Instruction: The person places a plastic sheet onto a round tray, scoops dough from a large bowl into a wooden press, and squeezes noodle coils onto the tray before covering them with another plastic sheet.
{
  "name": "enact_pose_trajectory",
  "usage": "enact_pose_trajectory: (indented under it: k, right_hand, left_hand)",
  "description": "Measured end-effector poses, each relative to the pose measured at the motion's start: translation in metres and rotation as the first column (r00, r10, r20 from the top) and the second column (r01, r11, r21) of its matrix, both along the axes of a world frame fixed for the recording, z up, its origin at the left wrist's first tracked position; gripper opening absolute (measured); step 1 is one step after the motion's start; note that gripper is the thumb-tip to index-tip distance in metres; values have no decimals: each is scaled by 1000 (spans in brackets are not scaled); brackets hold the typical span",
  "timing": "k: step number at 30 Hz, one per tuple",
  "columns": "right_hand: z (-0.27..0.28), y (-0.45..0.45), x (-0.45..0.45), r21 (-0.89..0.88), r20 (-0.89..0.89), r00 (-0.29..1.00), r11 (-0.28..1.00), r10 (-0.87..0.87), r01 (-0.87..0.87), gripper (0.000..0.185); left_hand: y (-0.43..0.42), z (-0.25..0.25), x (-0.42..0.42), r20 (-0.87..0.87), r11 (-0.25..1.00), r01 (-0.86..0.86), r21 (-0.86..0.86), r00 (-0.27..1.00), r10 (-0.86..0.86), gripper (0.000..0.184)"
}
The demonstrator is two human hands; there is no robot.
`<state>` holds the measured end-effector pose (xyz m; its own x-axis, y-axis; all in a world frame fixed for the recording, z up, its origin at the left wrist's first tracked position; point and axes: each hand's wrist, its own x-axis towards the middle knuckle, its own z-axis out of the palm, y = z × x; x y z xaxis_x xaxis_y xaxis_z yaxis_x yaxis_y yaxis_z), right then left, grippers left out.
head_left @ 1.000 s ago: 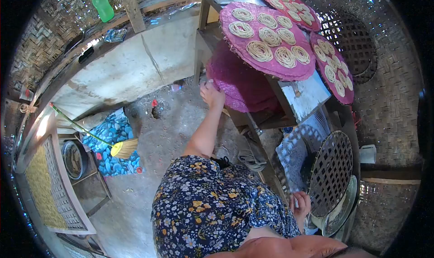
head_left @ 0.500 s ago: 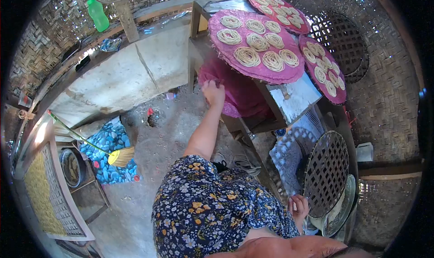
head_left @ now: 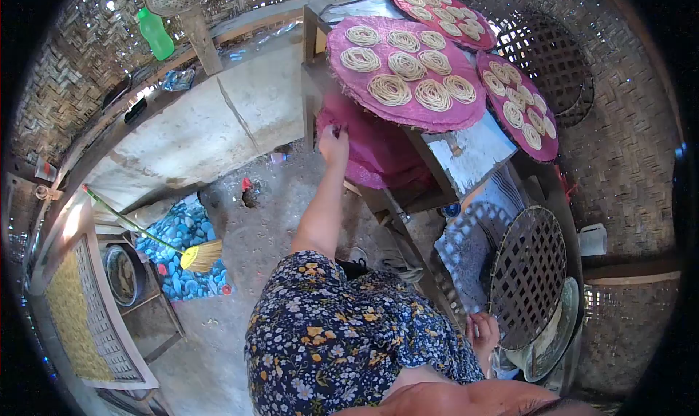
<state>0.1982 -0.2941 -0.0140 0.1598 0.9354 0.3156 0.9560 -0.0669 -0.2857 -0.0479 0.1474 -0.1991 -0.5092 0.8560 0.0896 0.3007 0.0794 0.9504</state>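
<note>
My left hand [head_left: 334, 148] reaches forward, its fingers curled closed at the left edge of a pink cloth [head_left: 371, 148] in the wooden stand. A small dark spot shows at its fingertips; I cannot make it out. Above the cloth, a round pink tray [head_left: 408, 43] carries several coils of pale noodles [head_left: 405, 65]. My right hand [head_left: 482, 334] hangs low beside my flowered dress, fingers loosely bent and a little apart, with nothing seen in them. It is nearest to a round open-weave basket tray [head_left: 527, 277], which stands tilted.
Two more pink trays of coils, one [head_left: 442, 15] behind and one [head_left: 518, 106] to the right, rest near the woven wall. A yellow broom [head_left: 201, 256] lies over a blue pebble-print mat [head_left: 191, 223]. A basin [head_left: 124, 275] is at the left, and a green bottle [head_left: 154, 34] by the wall.
My left hand has shifted slightly up and left along the pink cloth's edge, and its fingers have gone from spread over the cloth to curled. My right hand has hardly moved.
</note>
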Motion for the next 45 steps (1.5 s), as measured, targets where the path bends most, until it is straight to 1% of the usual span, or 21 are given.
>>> enact_pose_trajectory:
  k: [1,3,6,9,10,13,17,20,22,27,29,31,33,34,37,38,39,41,43,44,45]
  right_hand:
    - [0,0,1,3,17,1000,1000,13,-13,16]
    - [1,2,2,26,40,998,998,50,-51,17]
    - [0,2,4,60,51,995,994,86,-89,17]
    - [-7,-2,8,53,44,997,996,68,-70,16]
    - [-7,-1,8,65,51,996,995,73,-77,16]
    - [-6,2,2,89,67,995,993,69,-75,16]
    - [-1,8,-3,90,76,993,992,86,-92,17]
    - [-1,13,-5,89,36,994,990,104,-107,19]
    - [-1,21,-6,88,-30,992,989,121,-118,20]
    - [11,70,-28,-20,-287,933,972,219,-235,36]
    - [25,105,-53,-68,-305,904,940,299,-333,56]
    - [32,140,-79,-9,-248,879,906,407,-422,68]
    - [19,169,-98,104,-217,880,906,423,-411,64]
    - [7,179,-102,159,-199,878,899,435,-409,62]
    - [-33,187,-70,-41,-263,904,932,337,-360,56]
    - [-13,189,-80,148,-227,889,917,397,-371,52]
    - [-10,190,-78,121,-240,867,899,437,-420,51]
    - [-8,182,-72,73,-270,826,866,495,-495,49]
    - [1,184,-79,3,-363,797,855,483,-518,46]
    - [0,186,-79,-23,-411,784,854,466,-519,46]
    - [-1,187,-78,-54,-458,772,854,440,-518,46]
  left_hand:
    - [13,-8,-2,290,992,43,117,954,-76,23]
    - [40,-29,-12,731,934,21,358,615,-294,27]
    - [1,57,-59,824,799,219,560,-46,-565,32]
    - [-20,99,-86,851,830,197,522,-46,-524,35]
    - [-13,87,-92,887,870,208,446,26,-461,39]
    - [-10,64,-100,914,903,190,386,56,-402,43]
    - [-20,44,-111,888,872,167,459,-116,-445,43]
    - [-36,62,-114,844,829,162,535,-157,-513,44]
    - [-57,99,-107,800,790,133,599,-148,-581,44]
    - [-128,159,-60,847,855,-15,519,141,-512,43]
    - [-171,169,-24,809,825,9,566,188,-557,44]
    - [-210,158,3,811,840,182,511,221,-542,34]
    - [-233,142,17,643,725,444,527,350,-682,20]
    - [-235,137,22,456,643,526,557,453,-766,15]
    - [-197,117,1,148,580,504,640,660,-736,16]
    - [-172,90,-11,201,739,335,585,823,-532,22]
    - [-139,60,-23,290,845,194,498,881,-373,23]
    - [-73,-34,-39,610,990,13,138,787,-96,31]
    - [-25,-128,-45,944,974,225,12,318,-85,43]
    - [-12,-162,-43,995,948,318,-1,96,-32,49]
    - [-21,-132,-37,974,948,280,-151,206,95,49]
